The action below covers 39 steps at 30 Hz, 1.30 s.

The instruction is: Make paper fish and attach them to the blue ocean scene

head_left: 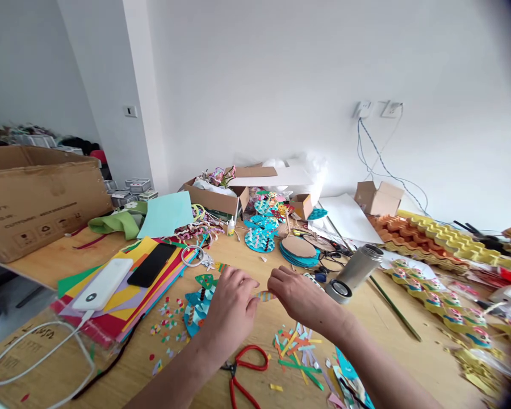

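Note:
A small striped paper piece (265, 296), pointed like a leaf or a fish body, is stretched between my two hands above the table. My left hand (235, 301) pinches its left end with thumb and fingers. At its right end, the curled fingers of my right hand (296, 292) grip it, the fingertips partly hidden. Behind my left hand lies a blue paper craft (195, 312) with a green patterned top, partly covered by the hand. Red-handled scissors (249, 363) lie below my hands. Coloured paper strips (298, 352) are heaped under my right forearm.
Coloured paper sheets (140, 301) bear a black phone (152, 265) and a white power bank (103, 284) at left. A metal flask (361, 266) leans right, near its lid (339, 291). Blue discs (298, 258), a glue bottle (230, 227) and egg trays (417, 241) stand further back.

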Motion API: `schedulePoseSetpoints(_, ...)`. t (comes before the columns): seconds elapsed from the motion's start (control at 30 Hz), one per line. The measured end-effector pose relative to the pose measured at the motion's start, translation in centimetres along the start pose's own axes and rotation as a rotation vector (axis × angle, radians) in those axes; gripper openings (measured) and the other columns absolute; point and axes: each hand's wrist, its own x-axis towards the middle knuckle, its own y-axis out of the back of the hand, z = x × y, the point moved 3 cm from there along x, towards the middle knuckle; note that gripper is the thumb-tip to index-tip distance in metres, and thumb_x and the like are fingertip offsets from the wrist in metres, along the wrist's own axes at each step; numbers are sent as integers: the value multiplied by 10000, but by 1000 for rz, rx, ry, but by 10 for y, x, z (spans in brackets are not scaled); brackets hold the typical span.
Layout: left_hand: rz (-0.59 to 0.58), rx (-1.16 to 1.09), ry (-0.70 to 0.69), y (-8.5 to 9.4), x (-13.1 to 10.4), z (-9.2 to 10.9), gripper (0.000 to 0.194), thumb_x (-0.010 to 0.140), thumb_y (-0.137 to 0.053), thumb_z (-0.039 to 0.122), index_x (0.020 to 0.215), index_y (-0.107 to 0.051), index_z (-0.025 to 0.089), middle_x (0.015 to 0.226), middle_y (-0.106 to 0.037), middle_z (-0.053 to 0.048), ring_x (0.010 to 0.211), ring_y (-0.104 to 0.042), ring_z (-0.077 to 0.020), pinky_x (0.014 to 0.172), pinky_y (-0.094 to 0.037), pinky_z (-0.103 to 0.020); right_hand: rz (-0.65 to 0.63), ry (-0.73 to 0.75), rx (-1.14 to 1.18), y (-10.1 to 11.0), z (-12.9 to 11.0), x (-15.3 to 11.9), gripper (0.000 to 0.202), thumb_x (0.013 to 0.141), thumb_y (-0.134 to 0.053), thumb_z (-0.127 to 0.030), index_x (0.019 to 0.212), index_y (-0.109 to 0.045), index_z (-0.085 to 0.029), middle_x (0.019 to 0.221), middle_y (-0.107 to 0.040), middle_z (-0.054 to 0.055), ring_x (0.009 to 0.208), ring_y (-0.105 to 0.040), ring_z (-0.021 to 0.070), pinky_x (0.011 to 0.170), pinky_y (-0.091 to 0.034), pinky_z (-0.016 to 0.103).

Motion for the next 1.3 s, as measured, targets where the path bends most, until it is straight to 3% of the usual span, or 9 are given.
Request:
schedulePoseSetpoints(0.23,-45,-25,81,-4,1,-2,183,706,-554,15,650,-605,181,702,-620,-32,750,-536,-203,730,-433,-371,-23,20,-24,19,-21,5,222,798,-459,-10,801,-605,-177,876,-611,80,816,-518,199,672,-371,301)
schedulePoseSetpoints(0.47,-49,-396,371,-4,1,-19,135,638,-546,72,575,-602,176,634,-618,-14,681,-562,-172,615,-416,-264,174,-75,196,22,-23,7,241,879,-401,-79,769,-589,-183,812,-597,62,773,-536,175,699,-420,289)
schedulePoseSetpoints(0.6,-46,-772,605,-5,-1,-31,87,664,-618,237,633,-630,156,580,-597,3,548,-536,-131,524,-386,-224,506,-295,520,21,-9,-1,183,922,-411,-272,987,-571,-211,974,-631,90,902,-586,206,779,-461,334)
schedulePoseSetpoints(0.67,33,-947,699,-4,-3,-36,158,646,-667,298,672,-639,145,581,-599,9,541,-536,-119,538,-394,-218,593,-448,781,12,-3,-5,247,891,-463,-409,1010,-565,-218,917,-654,79,824,-614,204,725,-486,332)
schedulePoseSetpoints(0.77,172,-1111,740,-3,-4,-42,211,609,-720,309,691,-637,133,605,-612,8,559,-540,-106,565,-407,-212,514,-518,1237,-9,-11,0,404,780,-569,-561,925,-591,-185,768,-659,57,680,-611,182,625,-496,312)
schedulePoseSetpoints(0.83,228,-1154,728,-4,-5,-43,220,622,-727,310,705,-634,129,620,-613,7,567,-537,-100,571,-409,-211,438,-493,1465,-21,-24,7,432,729,-628,-572,875,-608,-166,738,-660,50,670,-608,166,635,-494,302)
schedulePoseSetpoints(0.93,260,-1180,724,-5,-8,-41,226,650,-722,319,726,-627,128,636,-608,4,577,-540,-105,578,-419,-221,427,-481,1657,-29,-40,16,391,706,-681,-532,798,-616,-157,717,-661,34,671,-605,142,675,-488,287)
schedulePoseSetpoints(1.07,270,-1157,706,0,-8,-37,220,647,-731,312,709,-629,128,635,-599,10,599,-547,-107,594,-427,-217,496,-486,1667,-27,-46,23,367,699,-692,-519,724,-606,-163,665,-653,14,641,-594,133,669,-483,275)
schedulePoseSetpoints(1.3,273,-1048,642,8,-7,-44,237,674,-732,328,759,-630,132,711,-633,-15,682,-577,-130,624,-448,-218,469,-469,1288,-18,-43,21,345,781,-597,-513,697,-581,-179,654,-658,35,620,-580,155,605,-444,266)
